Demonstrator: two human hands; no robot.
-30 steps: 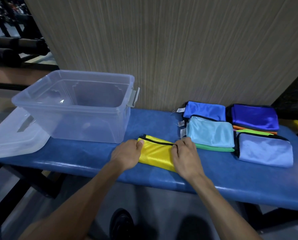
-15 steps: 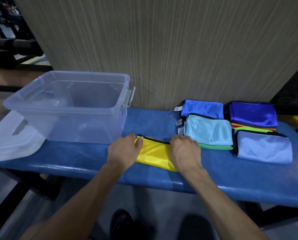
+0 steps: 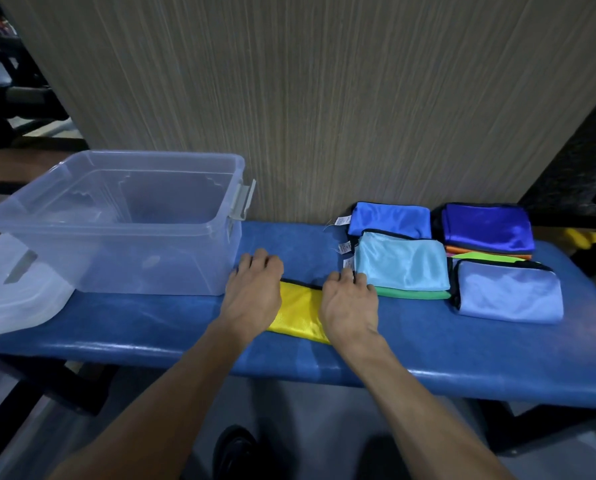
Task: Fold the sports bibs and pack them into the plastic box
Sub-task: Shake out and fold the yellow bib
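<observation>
The folded yellow bib (image 3: 298,311) is lying on the bench (image 3: 462,355) just right of the plastic box (image 3: 116,223), its long axis running left-right. The left hand (image 3: 253,296) and right hand (image 3: 346,306) are pressing its two ends with flattened fingers, gripping nothing; the left is nearer the box.

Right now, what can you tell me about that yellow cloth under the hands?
The yellow bib is a shiny, mesh-like fabric with black trim along its far edge, folded into a flat, compact shape. It lies on the blue padded bench, just right of the clear plastic box. The left hand and right hand rest on its two ends.
</observation>
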